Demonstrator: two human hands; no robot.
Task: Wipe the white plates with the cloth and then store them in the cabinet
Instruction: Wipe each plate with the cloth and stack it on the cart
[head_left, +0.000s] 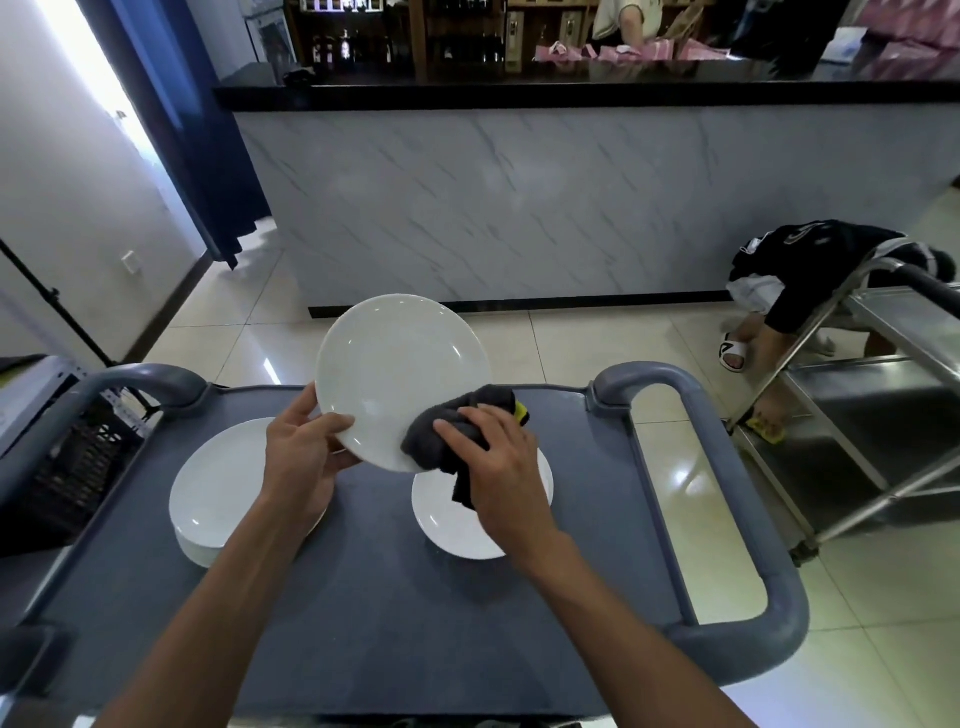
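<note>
Item 1: white plate (400, 374), tilted, raised above the cart top (363, 623); your left hand (304, 457) grips its near-left rim, thumb on the face.
Item 2: dark grey cloth (457, 431) with a yellow edge, bunched under your right hand (498, 462), fingers curled over it, pressed to the plate's lower right rim. Your hands sit apart, one on each side of the plate.
Item 3: stack of white plates (218, 499), left on the cart.
Item 4: single white plate (457, 525), centre-right, directly beneath the cloth.
Item 5: marble-fronted counter (571, 208) beyond; steel trolley (857, 389) at right, with a crouching person (810, 275) behind it.
</note>
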